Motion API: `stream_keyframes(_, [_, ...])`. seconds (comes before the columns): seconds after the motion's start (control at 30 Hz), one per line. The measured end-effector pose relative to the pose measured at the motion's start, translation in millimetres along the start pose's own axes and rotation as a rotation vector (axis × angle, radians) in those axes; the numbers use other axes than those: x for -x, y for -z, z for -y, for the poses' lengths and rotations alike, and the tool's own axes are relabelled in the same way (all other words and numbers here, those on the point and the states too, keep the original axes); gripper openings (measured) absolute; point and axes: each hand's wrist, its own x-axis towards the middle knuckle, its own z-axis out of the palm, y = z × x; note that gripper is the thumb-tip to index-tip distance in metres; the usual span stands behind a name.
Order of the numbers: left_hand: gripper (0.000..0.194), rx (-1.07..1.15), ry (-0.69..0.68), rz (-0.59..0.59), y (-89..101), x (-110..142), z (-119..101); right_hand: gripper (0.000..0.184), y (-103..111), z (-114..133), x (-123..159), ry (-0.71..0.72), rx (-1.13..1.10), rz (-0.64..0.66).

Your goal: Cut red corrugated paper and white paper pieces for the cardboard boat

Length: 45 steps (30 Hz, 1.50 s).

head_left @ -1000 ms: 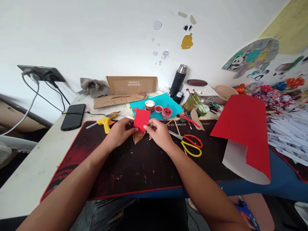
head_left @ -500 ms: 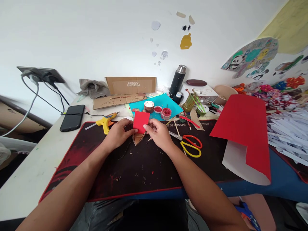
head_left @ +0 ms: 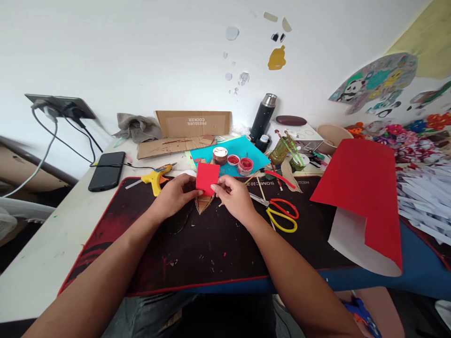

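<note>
Barely any shift since a second ago: small red card now has its top edge a touch lower, hands almost where they were. Left hand pinches the card's lower left side, thumb on the front; right hand pinches the lower right the same way. Fingers behind are partly hidden from me. Card's up in front of a pointed cardboard piece, whose tip shows below it; can't tell if the two touch. Both over the dark mat. Scissors lie just right of the right hand, yellow glue gun left of the left one. Beyond: paint pots on a teal sheet. Far right, big red sheet, curled.
</note>
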Motion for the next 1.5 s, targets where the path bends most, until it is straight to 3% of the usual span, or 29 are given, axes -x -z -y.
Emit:
stream_keyframes(0.27, [0.044,0.070,-0.009,0.143,12.6,1.7,-1.1,0.023,0.3,-2.0,0.4,0.004,0.012,0.005])
stream_keyframes(0.63, [0.043,0.040,-0.026,0.043,-0.5,2.4,2.4,0.021,1.1,-0.5,2.0,0.001,0.024,-0.013])
stream_keyframes(1.23, [0.049,0.115,0.000,0.073,0.2,1.8,0.6,0.024,17.9,8.2,5.2,-0.065,-0.129,0.015])
stream_keyframes(1.5, [0.044,0.135,0.000,0.097,-1.1,-0.2,5.2,0.018,15.2,-3.9,10.3,-0.045,0.052,0.035])
